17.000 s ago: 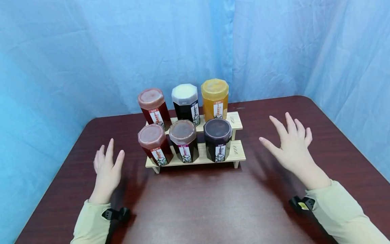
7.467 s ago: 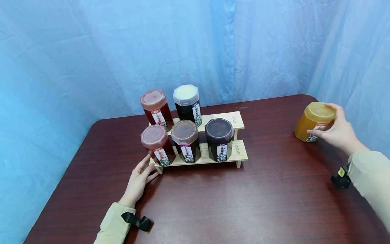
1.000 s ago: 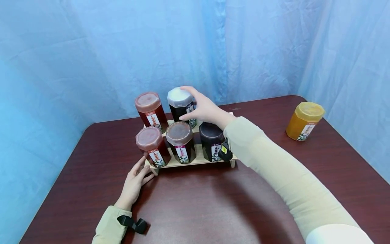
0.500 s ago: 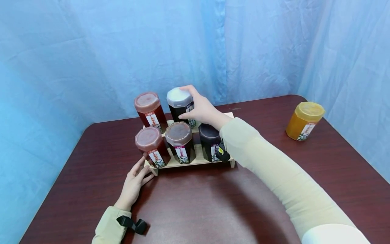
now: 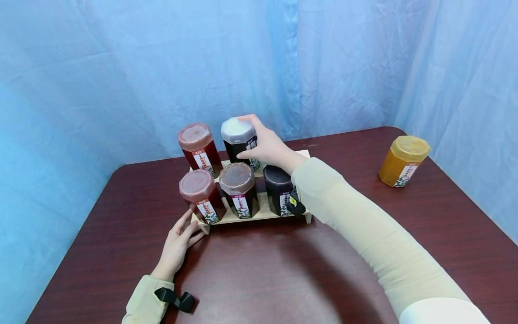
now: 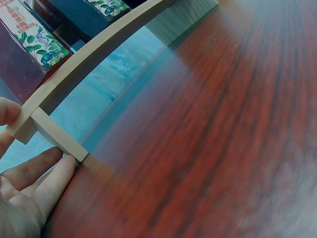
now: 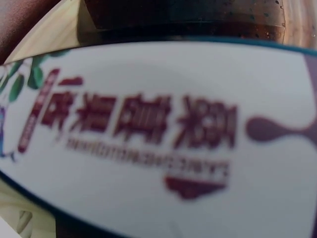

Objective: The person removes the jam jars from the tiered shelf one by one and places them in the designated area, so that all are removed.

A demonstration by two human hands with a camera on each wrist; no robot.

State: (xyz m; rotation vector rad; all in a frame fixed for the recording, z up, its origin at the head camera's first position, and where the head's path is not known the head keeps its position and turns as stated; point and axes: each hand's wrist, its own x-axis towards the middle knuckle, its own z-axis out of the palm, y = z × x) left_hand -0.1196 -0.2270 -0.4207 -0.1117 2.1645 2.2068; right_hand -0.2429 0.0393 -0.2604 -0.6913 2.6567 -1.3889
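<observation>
A two-tier wooden rack [image 5: 265, 211] stands mid-table with octagonal jars on it. On the back tier my right hand [image 5: 265, 143] holds a dark jar with a white lid [image 5: 234, 130], thumb at its side and fingers over the lid. That jar is upright beside a red jar [image 5: 198, 144]. My left hand [image 5: 178, 240] holds the rack's front left corner; in the left wrist view its fingers touch the short leg [image 6: 59, 134]. The front tier bears another red jar [image 5: 198, 186], a brown-lidded jar [image 5: 238, 182] and a black-lidded jar [image 5: 277, 184], partly behind my right wrist.
A yellow jar [image 5: 404, 159] stands apart on the dark wooden table [image 5: 251, 274], near its right edge. A blue curtain [image 5: 162, 67] hangs behind and along the sides. A jar label [image 7: 148, 129] fills most of the right wrist view.
Since the oldest frame, the yellow jar moved from the back tier to the table's right. The left hand came to the rack's corner, the right to the white-lidded jar. Lately both hands barely move.
</observation>
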